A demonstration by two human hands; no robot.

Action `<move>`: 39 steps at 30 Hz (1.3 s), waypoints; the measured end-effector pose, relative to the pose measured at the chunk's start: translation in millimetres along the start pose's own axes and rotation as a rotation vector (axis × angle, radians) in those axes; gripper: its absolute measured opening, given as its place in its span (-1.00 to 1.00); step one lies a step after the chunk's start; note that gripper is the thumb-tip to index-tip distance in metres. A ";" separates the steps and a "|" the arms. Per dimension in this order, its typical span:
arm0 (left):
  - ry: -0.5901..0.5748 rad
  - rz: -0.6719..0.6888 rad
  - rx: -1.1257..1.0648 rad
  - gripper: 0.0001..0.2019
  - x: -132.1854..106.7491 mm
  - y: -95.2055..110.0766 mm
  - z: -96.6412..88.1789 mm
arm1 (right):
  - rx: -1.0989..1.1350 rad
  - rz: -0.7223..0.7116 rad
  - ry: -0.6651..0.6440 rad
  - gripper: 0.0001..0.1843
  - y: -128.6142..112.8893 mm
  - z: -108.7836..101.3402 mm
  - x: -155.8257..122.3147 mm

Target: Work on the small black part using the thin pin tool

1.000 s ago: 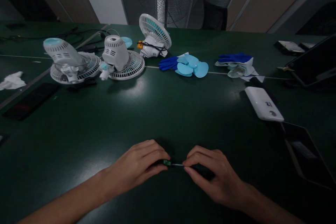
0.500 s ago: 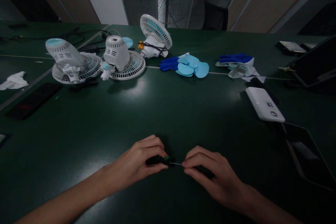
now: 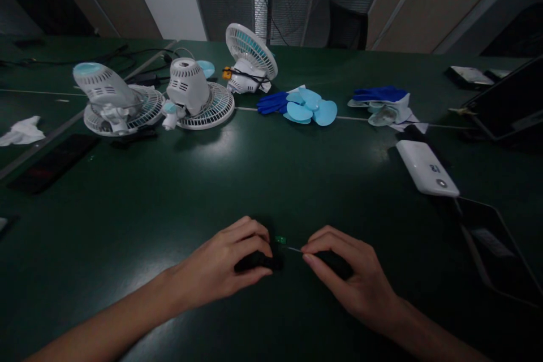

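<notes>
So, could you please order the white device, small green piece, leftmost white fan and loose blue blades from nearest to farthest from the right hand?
1. Small green piece: just left of the right hand.
2. White device: ahead and right.
3. Loose blue blades: farther ahead, slightly left.
4. Leftmost white fan: far left.

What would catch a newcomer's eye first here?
Probably the pale blue plastic fan blade towards the far side of the green table, with three white, round-grilled fans to its left. Up close, the left fingers grip a black object, the right fingers a thin-shafted dark tool.
</notes>
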State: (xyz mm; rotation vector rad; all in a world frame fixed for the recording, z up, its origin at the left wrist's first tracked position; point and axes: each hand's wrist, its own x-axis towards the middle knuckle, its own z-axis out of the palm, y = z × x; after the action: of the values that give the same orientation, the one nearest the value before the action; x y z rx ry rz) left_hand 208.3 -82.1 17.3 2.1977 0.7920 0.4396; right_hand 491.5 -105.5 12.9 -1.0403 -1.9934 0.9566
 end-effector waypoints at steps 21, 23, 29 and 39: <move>0.415 -0.667 0.603 -0.49 -120.1 -127.2 -156.9 | 0.031 0.075 0.023 -0.90 1.8 -2.1 -0.6; 0.430 -0.704 0.630 -0.49 -131.9 -132.4 -163.4 | 0.023 0.067 0.026 -0.90 1.0 -2.4 0.9; 0.451 -0.768 0.684 -0.52 -133.3 -130.0 -162.5 | 0.031 0.052 0.031 -0.90 -0.9 -2.4 2.8; 0.510 -0.682 0.709 -0.50 -131.0 -147.4 -165.7 | 0.016 0.066 0.012 -0.90 1.6 -2.5 0.7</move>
State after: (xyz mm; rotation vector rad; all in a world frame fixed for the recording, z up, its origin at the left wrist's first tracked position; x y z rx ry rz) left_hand -36.2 -1.7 8.8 2.2284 2.1511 0.4017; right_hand 493.8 -103.4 13.0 -1.1064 -1.9490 0.9977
